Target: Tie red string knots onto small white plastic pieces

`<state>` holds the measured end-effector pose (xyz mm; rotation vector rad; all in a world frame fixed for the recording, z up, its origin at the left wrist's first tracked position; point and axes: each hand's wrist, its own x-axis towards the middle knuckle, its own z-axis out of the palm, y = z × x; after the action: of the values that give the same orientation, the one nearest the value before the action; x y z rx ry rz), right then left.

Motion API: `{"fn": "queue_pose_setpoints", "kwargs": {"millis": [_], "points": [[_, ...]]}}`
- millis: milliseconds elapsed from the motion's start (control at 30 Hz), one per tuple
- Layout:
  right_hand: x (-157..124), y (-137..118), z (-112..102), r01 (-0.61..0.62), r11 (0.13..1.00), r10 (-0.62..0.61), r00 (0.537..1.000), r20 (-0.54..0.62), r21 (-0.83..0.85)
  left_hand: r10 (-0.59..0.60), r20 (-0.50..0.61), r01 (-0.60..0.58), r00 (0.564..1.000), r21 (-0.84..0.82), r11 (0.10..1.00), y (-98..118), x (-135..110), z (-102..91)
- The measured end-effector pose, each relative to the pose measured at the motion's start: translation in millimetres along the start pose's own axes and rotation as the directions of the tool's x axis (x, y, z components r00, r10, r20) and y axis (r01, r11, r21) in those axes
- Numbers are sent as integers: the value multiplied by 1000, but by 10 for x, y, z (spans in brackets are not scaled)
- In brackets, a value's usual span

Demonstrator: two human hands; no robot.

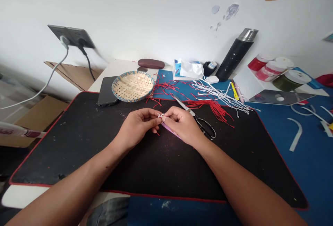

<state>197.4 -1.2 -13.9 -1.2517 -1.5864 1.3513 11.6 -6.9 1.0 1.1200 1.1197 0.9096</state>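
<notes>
Carefully, the left hand [137, 127] and right hand [183, 123] pinch one small red-and-white cord piece [160, 116], left of the scissors [189, 110].
Their grip is narrow, presumably steadying something so tiny; right of the scissors, one red cord bundle [214, 108] and one white cord bundle [221, 94] seem placed within reach.

red-and-white cord [160, 116], red-edged black mat [166, 167]

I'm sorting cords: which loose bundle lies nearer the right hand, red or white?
The red bundle, beside the scissors; the white bundle lies farther back from the right hand.
</notes>
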Motion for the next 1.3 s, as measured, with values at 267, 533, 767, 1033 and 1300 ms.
{"fn": "queue_pose_setpoints", "kwargs": {"millis": [267, 533, 767, 1033, 1300], "points": [[7, 20, 10, -17, 998, 17, 1000, 8, 57, 4, -1, -4, 1000, -7, 1000, -40, 34, -2], [4, -45, -34, -34, 991, 29, 999, 42, 130, 103, 37, -101, 994, -46, 994, -17, 5, -8], [3, -59, -84, 37, 975, -31, 999, -31, 220, 152, 96, -149, 984, -37, 988, 10, -26, 8], [0, -42, -47, 69, 973, -67, 998, -20, 221, 158, 105, -151, 982, -69, 986, 20, -38, 14], [-10, -65, -64, 58, 978, -56, 998, -15, 199, 132, 68, -125, 989, -90, 988, 19, -25, 17]]}}
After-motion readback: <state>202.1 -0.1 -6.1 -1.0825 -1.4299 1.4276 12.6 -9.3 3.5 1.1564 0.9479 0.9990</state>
